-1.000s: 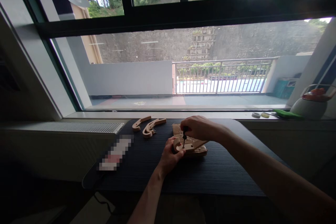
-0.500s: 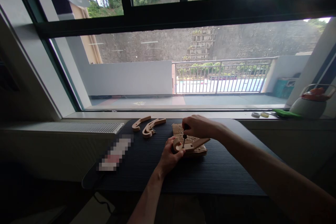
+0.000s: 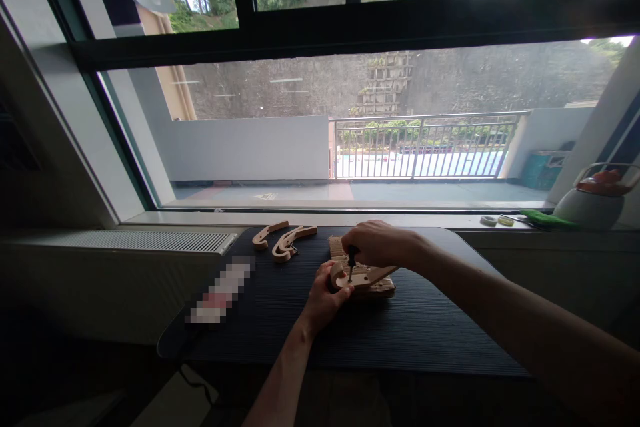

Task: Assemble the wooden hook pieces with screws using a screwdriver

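Observation:
My right hand [image 3: 377, 245] is closed round the dark handle of a screwdriver [image 3: 351, 260], held upright. Its tip meets a curved, hook-shaped wooden piece [image 3: 369, 276] with holes in it. With thumb and fingers, my left hand [image 3: 324, 295] grips the rounded end of that piece from the left. Beneath the wooden piece lies a rough brown block or pad [image 3: 385, 290], perhaps layered cardboard, partly hidden by my right hand. Whether a screw sits under the tip is too small to tell.
More curved wooden pieces [image 3: 294, 240] lie at the back left of the dark table [image 3: 270, 320], near a blurred-out item [image 3: 220, 293]. Along the windowsill stand a white kettle [image 3: 590, 205], a green object [image 3: 547, 218] and small tape rolls [image 3: 489, 220]. A radiator [image 3: 165, 243] is left.
My right hand has turned slightly on the screwdriver, its wrist and forearm shifting a little. The left hand keeps its grip on the wooden piece. The whole view has moved very slightly.

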`<action>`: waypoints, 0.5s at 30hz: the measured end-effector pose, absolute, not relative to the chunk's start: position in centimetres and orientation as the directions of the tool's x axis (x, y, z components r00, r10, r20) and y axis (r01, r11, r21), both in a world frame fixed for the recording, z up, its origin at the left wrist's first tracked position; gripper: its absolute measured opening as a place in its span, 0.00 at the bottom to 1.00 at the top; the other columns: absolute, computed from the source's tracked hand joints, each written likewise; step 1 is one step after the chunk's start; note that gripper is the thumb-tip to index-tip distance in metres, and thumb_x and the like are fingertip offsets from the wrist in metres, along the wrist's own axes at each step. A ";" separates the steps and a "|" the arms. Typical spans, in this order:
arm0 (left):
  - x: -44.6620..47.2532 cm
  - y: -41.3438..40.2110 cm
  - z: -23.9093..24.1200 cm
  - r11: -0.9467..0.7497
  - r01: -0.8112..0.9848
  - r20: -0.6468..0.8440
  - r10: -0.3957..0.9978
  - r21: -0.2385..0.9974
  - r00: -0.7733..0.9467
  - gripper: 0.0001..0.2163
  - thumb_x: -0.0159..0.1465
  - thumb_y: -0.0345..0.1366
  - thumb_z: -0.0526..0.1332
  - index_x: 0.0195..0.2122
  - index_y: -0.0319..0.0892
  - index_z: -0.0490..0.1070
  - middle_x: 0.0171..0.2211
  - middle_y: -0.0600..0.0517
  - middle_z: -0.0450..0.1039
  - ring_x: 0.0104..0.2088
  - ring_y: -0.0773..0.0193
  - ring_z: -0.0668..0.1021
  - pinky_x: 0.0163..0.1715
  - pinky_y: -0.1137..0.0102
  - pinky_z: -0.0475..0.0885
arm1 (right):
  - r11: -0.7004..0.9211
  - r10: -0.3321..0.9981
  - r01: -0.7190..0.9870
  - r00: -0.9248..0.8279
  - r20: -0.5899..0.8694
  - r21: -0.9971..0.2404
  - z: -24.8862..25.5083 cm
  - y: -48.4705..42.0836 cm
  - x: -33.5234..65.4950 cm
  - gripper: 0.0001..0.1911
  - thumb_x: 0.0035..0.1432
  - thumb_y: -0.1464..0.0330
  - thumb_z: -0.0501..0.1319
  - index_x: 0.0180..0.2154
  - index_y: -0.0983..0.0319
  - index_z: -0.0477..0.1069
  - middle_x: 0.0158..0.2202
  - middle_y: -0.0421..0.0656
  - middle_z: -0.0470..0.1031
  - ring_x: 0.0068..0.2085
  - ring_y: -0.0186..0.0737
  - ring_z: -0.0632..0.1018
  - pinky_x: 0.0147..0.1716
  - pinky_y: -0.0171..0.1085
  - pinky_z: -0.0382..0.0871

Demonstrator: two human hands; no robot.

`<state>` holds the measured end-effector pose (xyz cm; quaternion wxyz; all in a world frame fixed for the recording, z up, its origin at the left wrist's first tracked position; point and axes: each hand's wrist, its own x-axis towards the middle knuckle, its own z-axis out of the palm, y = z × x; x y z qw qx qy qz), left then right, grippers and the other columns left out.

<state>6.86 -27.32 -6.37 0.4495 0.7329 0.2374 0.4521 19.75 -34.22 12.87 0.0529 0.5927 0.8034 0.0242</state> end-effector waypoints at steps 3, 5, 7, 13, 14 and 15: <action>6.9 -27.3 -6.4 -0.496 -0.044 0.454 0.751 0.867 0.480 0.11 0.52 0.34 0.66 0.36 0.42 0.70 0.49 0.48 0.66 0.52 0.56 0.69 0.55 0.62 0.61 | 0.278 0.960 0.957 -0.273 -0.066 0.083 12.9 -34.2 19.9 0.12 0.49 0.74 0.60 0.37 0.60 0.76 0.31 0.41 0.76 0.30 0.34 0.71 0.25 0.33 0.55; 6.9 -27.3 -6.4 -0.503 -0.032 0.455 0.750 0.864 0.481 0.10 0.52 0.34 0.66 0.36 0.42 0.70 0.49 0.48 0.65 0.52 0.56 0.69 0.55 0.62 0.61 | 0.266 0.963 0.961 -0.261 -0.070 0.073 13.0 -34.1 20.0 0.12 0.49 0.74 0.60 0.37 0.60 0.75 0.31 0.41 0.76 0.30 0.35 0.71 0.26 0.33 0.56; 6.9 -27.3 -6.4 -0.508 -0.029 0.457 0.748 0.861 0.481 0.10 0.52 0.33 0.65 0.36 0.42 0.70 0.49 0.48 0.65 0.52 0.56 0.69 0.55 0.62 0.61 | 0.256 0.965 0.964 -0.252 -0.074 0.064 13.0 -34.1 20.0 0.12 0.49 0.73 0.60 0.37 0.60 0.75 0.31 0.41 0.76 0.30 0.35 0.71 0.26 0.33 0.56; 6.8 -27.3 -6.3 -0.510 -0.046 0.465 0.740 0.859 0.486 0.10 0.52 0.33 0.65 0.36 0.42 0.70 0.49 0.48 0.66 0.52 0.56 0.69 0.55 0.62 0.62 | 0.228 0.970 0.972 -0.223 -0.093 0.056 12.8 -33.8 20.0 0.09 0.49 0.70 0.60 0.35 0.62 0.74 0.31 0.43 0.75 0.29 0.35 0.71 0.24 0.32 0.57; 6.8 -27.3 -6.3 -0.508 -0.051 0.466 0.740 0.860 0.486 0.10 0.52 0.33 0.66 0.36 0.42 0.70 0.49 0.48 0.66 0.52 0.56 0.69 0.55 0.62 0.62 | 0.222 0.972 0.973 -0.216 -0.094 0.062 12.8 -33.8 19.9 0.09 0.49 0.69 0.60 0.35 0.63 0.74 0.31 0.43 0.75 0.28 0.35 0.71 0.24 0.33 0.57; 6.8 -27.3 -6.3 -0.505 -0.055 0.465 0.741 0.861 0.485 0.10 0.52 0.33 0.66 0.36 0.42 0.70 0.49 0.48 0.66 0.52 0.56 0.69 0.55 0.62 0.62 | 0.217 0.973 0.974 -0.211 -0.094 0.069 12.8 -33.8 19.9 0.09 0.49 0.69 0.60 0.35 0.64 0.74 0.30 0.44 0.75 0.28 0.35 0.71 0.24 0.33 0.57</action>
